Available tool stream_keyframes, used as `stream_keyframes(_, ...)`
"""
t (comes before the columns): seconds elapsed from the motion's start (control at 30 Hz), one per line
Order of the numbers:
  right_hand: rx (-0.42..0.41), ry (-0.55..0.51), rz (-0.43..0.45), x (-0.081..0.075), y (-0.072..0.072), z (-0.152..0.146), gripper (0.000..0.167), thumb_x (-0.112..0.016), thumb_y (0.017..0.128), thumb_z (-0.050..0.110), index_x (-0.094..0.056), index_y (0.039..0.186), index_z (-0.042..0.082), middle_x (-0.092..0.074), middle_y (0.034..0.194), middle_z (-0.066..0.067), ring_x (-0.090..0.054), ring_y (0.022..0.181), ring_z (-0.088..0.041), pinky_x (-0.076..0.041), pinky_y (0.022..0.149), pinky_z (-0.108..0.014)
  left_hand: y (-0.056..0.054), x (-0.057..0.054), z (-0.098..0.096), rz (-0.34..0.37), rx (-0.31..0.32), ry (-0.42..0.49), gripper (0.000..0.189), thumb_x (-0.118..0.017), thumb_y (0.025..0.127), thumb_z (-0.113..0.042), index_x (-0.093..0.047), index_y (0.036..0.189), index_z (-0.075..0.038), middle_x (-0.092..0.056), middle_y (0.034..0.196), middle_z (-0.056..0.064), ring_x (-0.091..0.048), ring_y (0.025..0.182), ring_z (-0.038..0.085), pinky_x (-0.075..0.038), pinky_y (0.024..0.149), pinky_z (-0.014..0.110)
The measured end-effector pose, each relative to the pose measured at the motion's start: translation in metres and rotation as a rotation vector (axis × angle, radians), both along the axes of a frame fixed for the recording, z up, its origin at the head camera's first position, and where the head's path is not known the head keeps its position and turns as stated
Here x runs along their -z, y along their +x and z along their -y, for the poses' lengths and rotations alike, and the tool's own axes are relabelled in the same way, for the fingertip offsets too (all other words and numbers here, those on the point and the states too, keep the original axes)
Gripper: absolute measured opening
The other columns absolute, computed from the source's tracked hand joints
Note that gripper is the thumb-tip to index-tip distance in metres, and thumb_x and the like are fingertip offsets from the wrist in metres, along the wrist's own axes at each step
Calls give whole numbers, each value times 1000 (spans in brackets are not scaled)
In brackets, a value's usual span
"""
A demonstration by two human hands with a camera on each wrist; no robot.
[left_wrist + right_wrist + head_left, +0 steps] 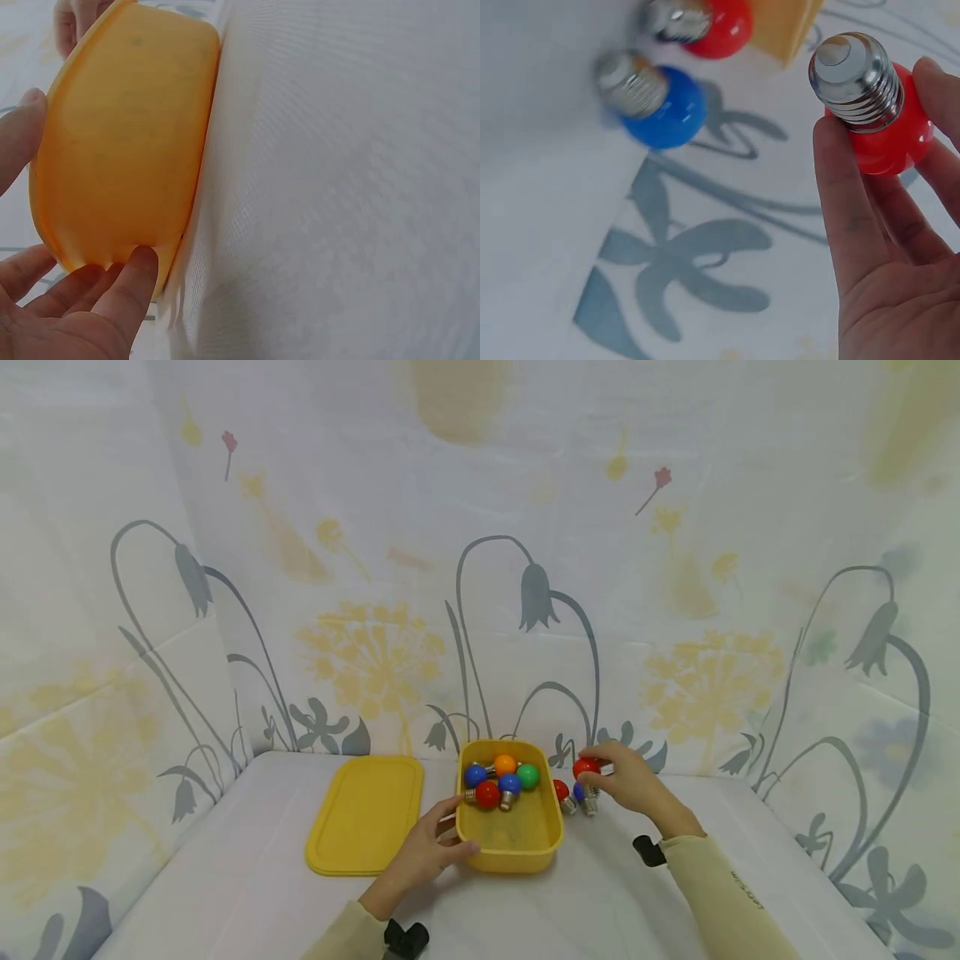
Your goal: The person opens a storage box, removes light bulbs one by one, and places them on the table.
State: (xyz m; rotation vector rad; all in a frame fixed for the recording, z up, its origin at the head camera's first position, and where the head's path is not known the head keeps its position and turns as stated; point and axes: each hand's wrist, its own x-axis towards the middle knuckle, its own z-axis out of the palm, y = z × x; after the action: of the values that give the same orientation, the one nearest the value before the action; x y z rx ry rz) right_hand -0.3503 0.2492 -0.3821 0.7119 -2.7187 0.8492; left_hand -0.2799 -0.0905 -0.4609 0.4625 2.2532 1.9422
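Right of the tub (517,862), a red bulb (587,767) is held by the right grip (628,779), pinched between thumb and fingers. And a glossy one is being shown! Its round red globe is dotted with small, bright reflections; below the globe, a silver screw base is fitted, ringed with thread and finished with a pale tip. From the right wrist, that base is seen tilted towards the camera, with the globe cradled among the fingers.

Close by, on the surface (225,893), two more can be picked out: a loose red bulb (561,789) and a loose blue bulb (666,109), their metal bases blurred in the right wrist view.

Over at the tub, the near left corner is clasped by the left grip (426,853), with fingers pressed to the left wall and the thumb laid along the near side. Towards the far end inside, a colourful bunch is gathered: an orange bulb (506,765), a green bulb (528,777), two blue bulbs (510,784) and another red bulb (487,794). Further left, a yellow lid (365,814) is laid flat.
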Motion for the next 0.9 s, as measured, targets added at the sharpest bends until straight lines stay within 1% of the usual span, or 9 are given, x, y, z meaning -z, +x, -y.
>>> stream_keyframes(0.2,79,-23,5,14,-5,-32,41,-73,86,29,-66,118,5,-64,107,-7,-59,99,-31,-53,81,-48,0,1,-1,-12,6,17,80,-75,84,-14,-28,148,0,-30,148,26,-37,132,42,-45,99,40)
stream_keyframes(0.33,104,-51,37,22,-8,-46,42,-74,85,27,-65,119,4,-65,106,-8,-60,100,-31,-54,78,-44,0,1,-2,-30,14,14,80,-75,84,-15,-28,148,1,-30,148,26,-38,132,42,-45,99,40)
stream_keyframes(0.43,102,-73,68,27,-12,-49,40,-74,85,24,-65,118,2,-66,104,-9,-61,97,-32,-53,74,-38,0,2,-2,-30,7,6,80,-75,84,-16,-28,148,1,-30,148,26,-38,132,42,-46,99,40)
stream_keyframes(0.57,118,-61,118,35,-18,-51,39,-72,86,21,-65,118,0,-66,101,-9,-61,94,-30,-52,69,-33,-1,3,0,-12,0,3,81,-75,84,-16,-28,148,-1,-30,148,25,-38,132,40,-46,99,39)
stream_keyframes(0.7,136,-22,169,46,-25,-52,42,-72,86,22,-64,120,0,-67,99,-6,-61,92,-25,-52,72,-31,-1,2,0,-1,-4,-7,81,-75,84,-16,-29,148,-2,-30,149,24,-38,133,40,-46,99,39)
stream_keyframes(0.77,130,-9,180,49,-28,-53,42,-71,86,22,-63,120,-2,-67,99,-6,-61,90,-23,-52,73,-32,-1,2,0,0,-6,-10,80,-75,84,-16,-29,148,-2,-30,149,24,-38,133,40,-46,99,39)
stream_keyframes(0.9,138,-15,202,55,-32,-52,41,-72,85,20,-64,120,-2,-67,97,-6,-62,88,-22,-52,73,-33,-1,2,0,-1,-7,-15,81,-75,83,-15,-29,148,-2,-30,149,24,-38,133,40,-46,99,39)
